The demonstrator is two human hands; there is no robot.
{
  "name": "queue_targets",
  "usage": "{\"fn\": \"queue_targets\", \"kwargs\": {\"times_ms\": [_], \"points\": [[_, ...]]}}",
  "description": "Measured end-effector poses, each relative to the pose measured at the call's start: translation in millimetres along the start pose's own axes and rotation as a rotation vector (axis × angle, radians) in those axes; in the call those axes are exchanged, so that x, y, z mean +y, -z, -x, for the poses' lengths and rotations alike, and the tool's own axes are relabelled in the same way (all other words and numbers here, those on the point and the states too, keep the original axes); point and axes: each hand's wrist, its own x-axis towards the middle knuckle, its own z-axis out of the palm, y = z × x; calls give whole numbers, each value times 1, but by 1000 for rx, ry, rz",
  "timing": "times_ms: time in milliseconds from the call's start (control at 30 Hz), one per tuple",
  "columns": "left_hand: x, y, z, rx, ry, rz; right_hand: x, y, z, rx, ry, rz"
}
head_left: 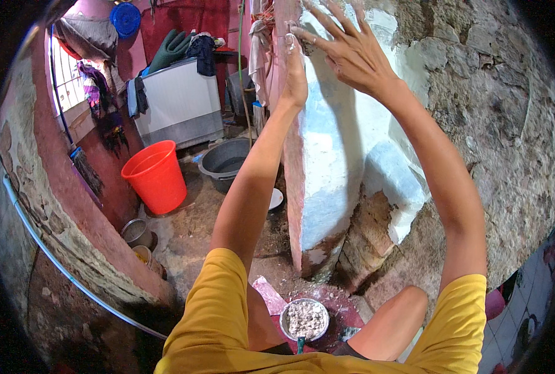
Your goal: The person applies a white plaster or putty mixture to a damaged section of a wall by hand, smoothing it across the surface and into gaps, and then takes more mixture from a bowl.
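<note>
Both my arms reach up to the narrow end of a wall (pixel 327 156) coated in white and pale blue. My right hand (pixel 358 56) is spread over its upper face, holding nothing, with pale smears on the fingers. At the pink corner edge beside it, my left hand (pixel 296 75) points upward, seen from the side, white paste on its tip; its other fingers are mostly hidden. Down between my knees stands a round bowl (pixel 282 324) of lumpy white plaster (pixel 305 318). A green handle (pixel 300 345) sticks out at its near rim.
Rough bare stone wall (pixel 489 124) stretches to the right. Left of the wall end are a red bucket (pixel 156 177), a dark basin (pixel 218 163) and a white chest (pixel 181 103) with clothes on top. A blue hose (pixel 59 265) runs along the low wall at left.
</note>
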Motion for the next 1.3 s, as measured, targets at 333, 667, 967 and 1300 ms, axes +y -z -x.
{"fn": "queue_targets", "kwargs": {"times_ms": [333,667,967,1300], "points": [[-20,18,-5,-87,-56,-238,-8,-2,3,-5,-59,-58],[3,4,-2,-76,-4,12,-1,-8,8,-53,-25,77],[2,5,1,-78,-17,11,2,4,-3,10,-15,-21],[7,4,2,-126,39,-86,8,-1,-9,50,-76,-138]]}}
